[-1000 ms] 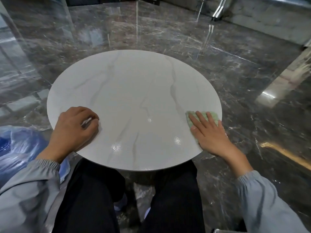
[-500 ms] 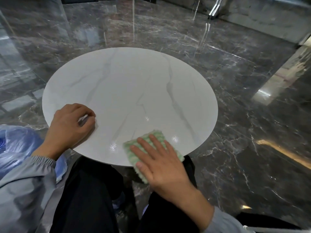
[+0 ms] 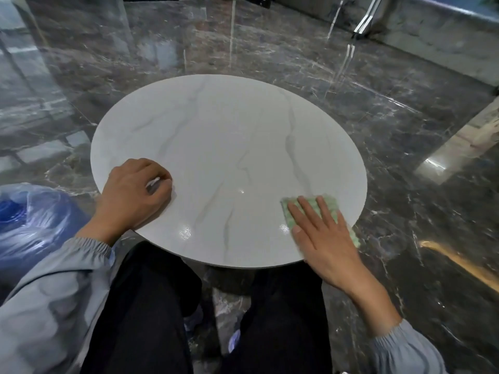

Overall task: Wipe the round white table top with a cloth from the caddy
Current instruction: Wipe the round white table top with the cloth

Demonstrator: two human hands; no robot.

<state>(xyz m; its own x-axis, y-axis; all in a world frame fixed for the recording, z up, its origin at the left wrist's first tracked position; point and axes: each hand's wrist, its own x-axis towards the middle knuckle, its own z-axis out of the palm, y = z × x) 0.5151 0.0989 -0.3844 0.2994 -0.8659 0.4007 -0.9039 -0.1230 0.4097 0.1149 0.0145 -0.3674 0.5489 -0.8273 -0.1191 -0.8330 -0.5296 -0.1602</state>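
Note:
The round white table top [image 3: 229,147], marbled with grey veins, fills the middle of the head view. A pale green cloth [image 3: 330,202] lies on its near right part, one corner hanging over the rim. My right hand [image 3: 324,238] presses flat on the cloth with straight, spread fingers. My left hand [image 3: 132,193] rests on the near left part of the table with its fingers curled under. A pale glint shows beneath them, and I cannot tell whether anything is held. No caddy is in view.
Glossy dark marble floor [image 3: 405,130] surrounds the table. A blue plastic bag [image 3: 29,222] sits on the floor at the left. My legs in black trousers [image 3: 151,306] are under the near rim, either side of the dark table base [image 3: 232,279].
My right hand swept the cloth from the right rim to the near front edge, then back to the near right. My left hand stayed where it was.

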